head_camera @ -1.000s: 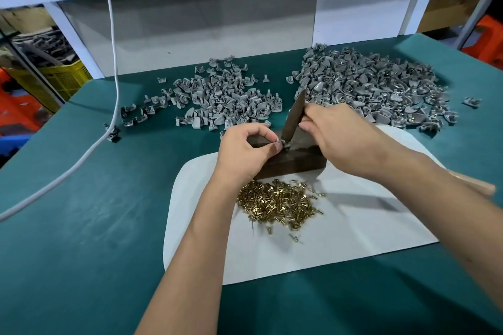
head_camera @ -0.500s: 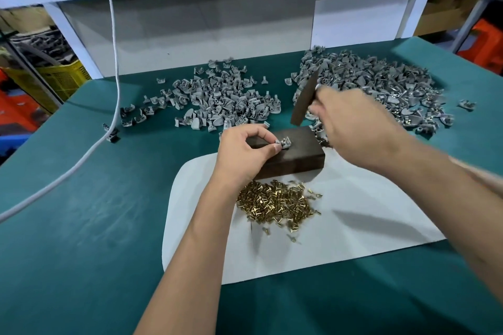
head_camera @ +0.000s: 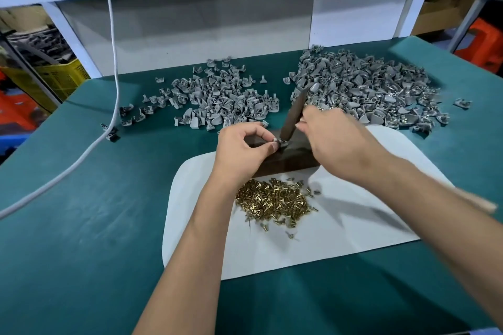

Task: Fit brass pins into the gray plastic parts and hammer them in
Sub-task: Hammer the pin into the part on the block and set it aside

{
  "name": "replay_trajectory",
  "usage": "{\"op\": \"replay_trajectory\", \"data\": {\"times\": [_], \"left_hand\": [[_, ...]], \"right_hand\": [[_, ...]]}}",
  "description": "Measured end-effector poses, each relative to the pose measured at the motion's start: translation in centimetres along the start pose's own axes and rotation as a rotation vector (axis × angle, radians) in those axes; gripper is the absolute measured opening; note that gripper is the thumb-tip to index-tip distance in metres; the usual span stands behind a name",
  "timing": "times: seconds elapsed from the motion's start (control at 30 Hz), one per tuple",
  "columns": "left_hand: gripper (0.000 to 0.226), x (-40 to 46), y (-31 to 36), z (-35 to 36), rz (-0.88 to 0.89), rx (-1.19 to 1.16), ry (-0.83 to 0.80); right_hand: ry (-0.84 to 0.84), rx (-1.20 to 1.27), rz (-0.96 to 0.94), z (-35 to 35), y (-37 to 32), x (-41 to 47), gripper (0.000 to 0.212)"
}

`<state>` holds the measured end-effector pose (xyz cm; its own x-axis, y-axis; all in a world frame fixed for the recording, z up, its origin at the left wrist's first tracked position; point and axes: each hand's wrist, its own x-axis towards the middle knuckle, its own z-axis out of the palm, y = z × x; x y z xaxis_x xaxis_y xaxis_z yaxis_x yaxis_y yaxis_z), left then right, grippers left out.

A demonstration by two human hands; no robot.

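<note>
Green-covered workbench (head_camera: pixel 81 226) across the whole view, cut off at every edge. White mat (head_camera: pixel 340 239) at centre, reaching toward 5 o'clock. Large heap of gray plastic parts (head_camera: pixel 367 90) at 1 o'clock; smaller, looser heap of gray parts (head_camera: pixel 217 98) at 11 o'clock. White cable (head_camera: pixel 114 62) trailing from 12 o'clock down to 9 o'clock. Yellow crate (head_camera: pixel 54 81) at 10 o'clock, behind the bench, partly hidden. Dark wooden block (head_camera: pixel 288 160) at the mat's far edge, mostly covered by both hands. Pile of brass pins (head_camera: pixel 275 201) on the mat, just at 6 o'clock from the block.

Right hand (head_camera: pixel 340 144) curled around a hammer, motion-blurred; only the dark metal head (head_camera: pixel 295 114) showing, tilted, lower end down on the part, and a blurred tip of the wooden handle (head_camera: pixel 479 202) at 3 o'clock beyond the forearm. Left hand (head_camera: pixel 242 149) pinching a single gray part (head_camera: pixel 280 141) between thumb and forefinger, on top of the block. Pin inside that part too small to make out.

No legible writing or brand anywhere.
</note>
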<state>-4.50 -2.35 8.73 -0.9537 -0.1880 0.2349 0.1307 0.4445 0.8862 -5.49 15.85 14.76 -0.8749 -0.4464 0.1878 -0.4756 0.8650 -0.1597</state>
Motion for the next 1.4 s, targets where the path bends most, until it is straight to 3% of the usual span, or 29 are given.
{"op": "replay_trajectory", "data": {"times": [0.07, 0.17, 0.33, 0.5, 0.63, 0.7, 0.8, 0.93, 1.07, 1.23, 1.4], "left_hand": [[0.006, -0.1, 0.0, -0.1, 0.009, -0.003, 0.0], [0.006, 0.0, -0.1, -0.1, 0.038, 0.013, -0.007], [0.006, -0.2, 0.1, 0.0, 0.035, -0.004, -0.009], [0.006, 0.0, -0.1, -0.2, 0.043, 0.009, -0.008], [0.008, -0.1, 0.1, -0.1, 0.03, 0.001, -0.048], [0.008, -0.1, 0.1, -0.2, 0.032, 0.001, -0.048], [0.008, 0.0, 0.0, -0.3, 0.043, 0.013, -0.043], [0.011, -0.1, 0.1, -0.1, 0.028, 0.002, -0.046], [0.011, -0.4, 0.3, -0.3, 0.043, 0.02, -0.023], [0.011, -0.3, 0.6, -0.4, 0.001, 0.054, -0.01], [0.015, -0.5, 0.8, -0.4, -0.069, -0.024, -0.033]], "right_hand": [[0.036, -0.06, -0.032, -1.1, 0.9, 0.4, 0.019], [0.293, 0.041, -0.031, -1.2, 0.6, 0.3, 0.016], [-0.03, -0.086, 0.006, -0.8, 0.2, 0.3, 0.019], [0.297, 0.048, -0.005, -1.7, 0.2, 0.3, 0.016], [-0.028, -0.073, -0.026, -0.7, -0.3, 0.1, 0.019], [0.029, -0.119, -0.063, -1.8, 0.5, 0.9, 0.019], [0.284, -0.029, -0.051, -1.5, 0.3, 0.8, 0.018], [0.024, -0.05, -0.006, 0.2, 0.1, 0.1, 0.019], [0.089, -0.107, -0.08, -0.6, 1.8, 0.1, 0.018], [0.075, 0.191, -0.037, -1.9, 5.2, -1.0, 0.006], [-0.034, 0.03, 0.006, -1.7, 6.8, -1.9, 0.011]]}}
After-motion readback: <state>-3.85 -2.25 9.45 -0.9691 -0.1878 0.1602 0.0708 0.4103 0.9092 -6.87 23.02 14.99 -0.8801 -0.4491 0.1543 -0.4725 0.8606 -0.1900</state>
